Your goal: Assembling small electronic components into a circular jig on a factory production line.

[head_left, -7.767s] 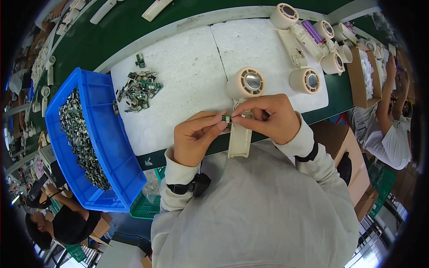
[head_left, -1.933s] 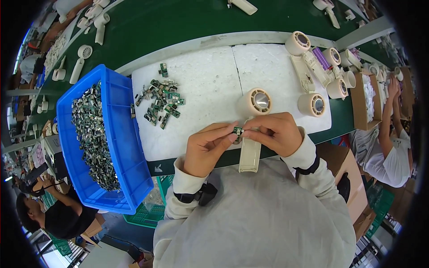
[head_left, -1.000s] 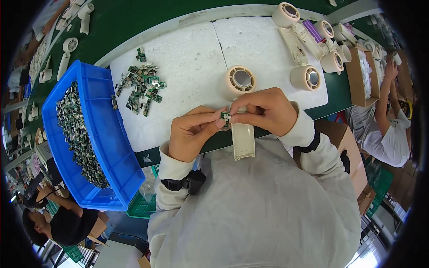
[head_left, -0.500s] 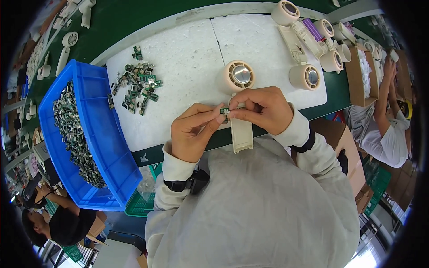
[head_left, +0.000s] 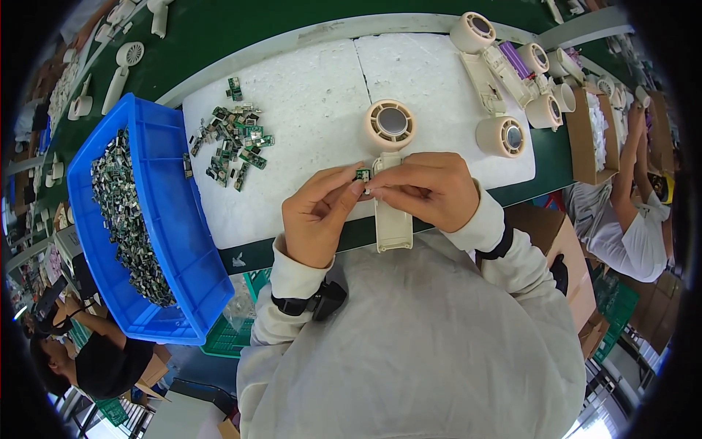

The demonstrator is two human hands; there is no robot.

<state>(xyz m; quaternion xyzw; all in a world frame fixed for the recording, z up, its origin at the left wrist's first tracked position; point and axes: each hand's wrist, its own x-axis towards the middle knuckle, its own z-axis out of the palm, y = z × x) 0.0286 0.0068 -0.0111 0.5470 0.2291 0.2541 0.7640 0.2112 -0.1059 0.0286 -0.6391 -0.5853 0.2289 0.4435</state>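
Handle shell [head_left: 394,223] of cream plastic reaches past the near edge of the white foam sheet [head_left: 314,102] in the head view, its lower end close to the worker's clothing. Just left of the shell's upper part, the left hand [head_left: 316,219] pinches a small green circuit board [head_left: 362,175] between thumb and finger. The right hand [head_left: 435,192], over the shell, has its thumb and fingertip close together right beside the board; I cannot tell whether they grip a fine lead or nothing. Beyond the shell sits a round fan head [head_left: 390,124]; whether the two are joined is unclear.

The pinch takes in so little that the board could twist loose if the right fingertips pushed sideways, perhaps falling into the shell or past it. Any wire between the hands would probably be strained should they part abruptly. The shell's overhang looks vulnerable too: a nudge from a forearm could shift it. Well left of the shell, a loose heap of boards [head_left: 235,139] lies beside a blue bin [head_left: 168,190]; a dropped board landing there might be hard to single out.
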